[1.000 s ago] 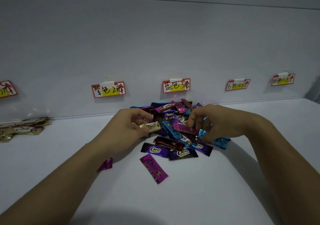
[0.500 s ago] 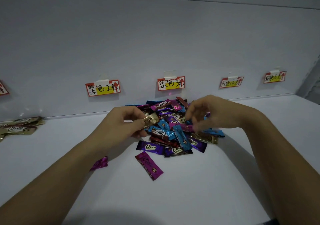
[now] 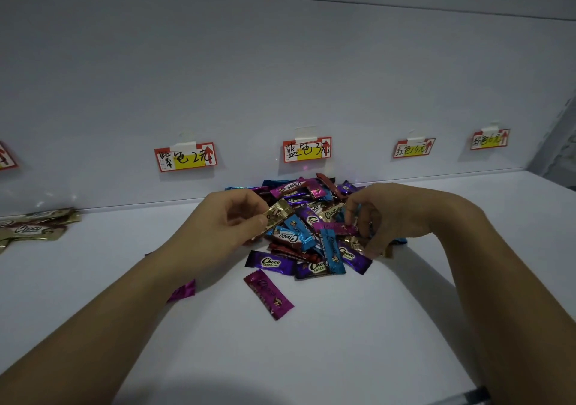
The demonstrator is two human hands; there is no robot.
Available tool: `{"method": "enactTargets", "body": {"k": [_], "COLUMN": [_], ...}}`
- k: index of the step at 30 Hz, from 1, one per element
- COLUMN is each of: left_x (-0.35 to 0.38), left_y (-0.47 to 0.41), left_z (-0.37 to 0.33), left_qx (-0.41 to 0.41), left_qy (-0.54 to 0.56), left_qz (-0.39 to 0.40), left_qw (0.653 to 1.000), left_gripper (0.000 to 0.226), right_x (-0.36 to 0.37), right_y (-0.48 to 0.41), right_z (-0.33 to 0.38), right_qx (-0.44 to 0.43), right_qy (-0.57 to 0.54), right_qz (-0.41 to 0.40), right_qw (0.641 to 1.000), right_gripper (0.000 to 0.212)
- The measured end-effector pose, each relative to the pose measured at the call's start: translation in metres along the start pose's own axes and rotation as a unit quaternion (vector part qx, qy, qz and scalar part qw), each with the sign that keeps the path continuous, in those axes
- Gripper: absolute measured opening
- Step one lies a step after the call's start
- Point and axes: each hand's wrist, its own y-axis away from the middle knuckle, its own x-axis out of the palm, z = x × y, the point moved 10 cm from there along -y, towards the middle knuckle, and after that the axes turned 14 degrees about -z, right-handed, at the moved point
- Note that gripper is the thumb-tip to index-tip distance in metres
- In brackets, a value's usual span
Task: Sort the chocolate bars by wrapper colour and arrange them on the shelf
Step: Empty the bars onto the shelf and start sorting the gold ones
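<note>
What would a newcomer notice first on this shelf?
The bright heap of mixed chocolate bars sits in the middle of the white shelf, under handwritten price tags on the back wall. Over it, the left hand pinches a gold bar and the right hand a magenta bar. A small stack of gold bars lies at the far left.

Five price labels (image 3: 307,150) (leftmost cut off). Two hands: left hand (image 3: 227,221), right hand (image 3: 402,214). One bar pile (image 3: 311,236), too tangled to count. Two stray pink bars (image 3: 268,294). Several gold bars (image 3: 34,228) far left.
</note>
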Motion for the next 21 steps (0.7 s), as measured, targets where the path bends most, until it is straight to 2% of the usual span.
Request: {"method": "enactTargets", "body": {"k": [4, 6, 9, 12, 15, 18, 21], "left_x": [0.001, 0.004, 0.006, 0.0, -0.018, -0.049, -0.098], "left_y": [0.0, 0.002, 0.005, 0.006, 0.004, 0.001, 0.005], "left_z": [0.0, -0.002, -0.009, -0.01, -0.008, -0.004, 0.005], "left_qx": [0.022, 0.032, 0.047, 0.047, 0.045, 0.043, 0.048], "left_qy": [-0.022, -0.032, -0.036, -0.026, -0.025, -0.067, -0.107], "left_qz": [0.007, 0.022, 0.038, 0.019, -0.017, -0.054, -0.108], "left_qw": [0.999, 0.999, 0.998, 0.998, 0.999, 0.995, 0.987], "left_gripper": [0.025, 0.034, 0.041, 0.036, 0.027, 0.02, 0.017], "right_x": [0.002, -0.008, -0.029, -0.042, -0.041, -0.032, -0.023], "right_y": [0.0, 0.0, 0.001, 0.004, 0.008, 0.002, -0.016], "right_z": [0.003, 0.007, 0.013, 0.023, 0.045, 0.073, 0.116], "right_qx": [-0.011, -0.031, -0.055, -0.068, -0.094, -0.121, -0.152], "right_qy": [-0.02, -0.047, -0.145, -0.238, -0.287, -0.297, -0.254], "right_qz": [0.0, -0.039, -0.112, -0.169, -0.202, -0.205, -0.187], "right_qw": [1.0, 0.998, 0.981, 0.954, 0.932, 0.925, 0.937], "right_gripper": [0.043, 0.036, 0.027, 0.027, 0.027, 0.019, 0.009]}}
